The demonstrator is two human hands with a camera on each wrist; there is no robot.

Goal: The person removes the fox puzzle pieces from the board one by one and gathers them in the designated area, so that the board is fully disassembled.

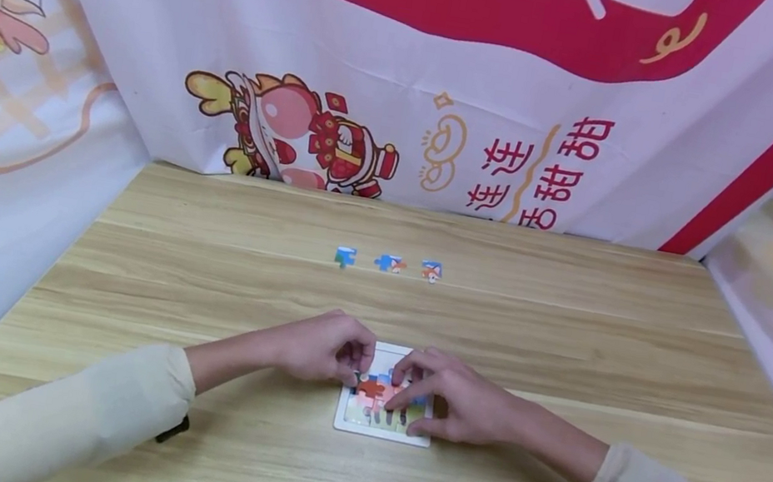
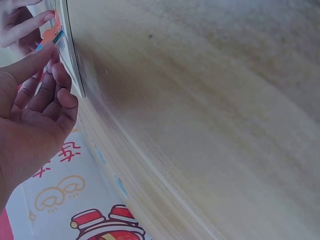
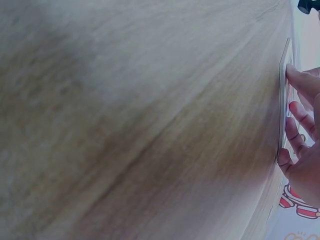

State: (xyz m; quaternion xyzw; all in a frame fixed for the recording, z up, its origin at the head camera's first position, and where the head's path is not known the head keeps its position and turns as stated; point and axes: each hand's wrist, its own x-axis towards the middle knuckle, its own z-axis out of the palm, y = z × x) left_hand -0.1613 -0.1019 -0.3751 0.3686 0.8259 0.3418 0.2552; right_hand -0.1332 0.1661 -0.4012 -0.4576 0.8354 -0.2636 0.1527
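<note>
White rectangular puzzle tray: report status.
Left hand pinches orange-and-blue jigsaw piece. Right hand touches tray, partly filled. Hands partly block head view.

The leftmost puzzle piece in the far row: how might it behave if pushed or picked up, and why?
The piece would probably slide rather than roll, since it lies flat on the table. It looks small and thin, so it is likely light and fiddly to pinch up. Its narrow tabs may bend first.
</note>
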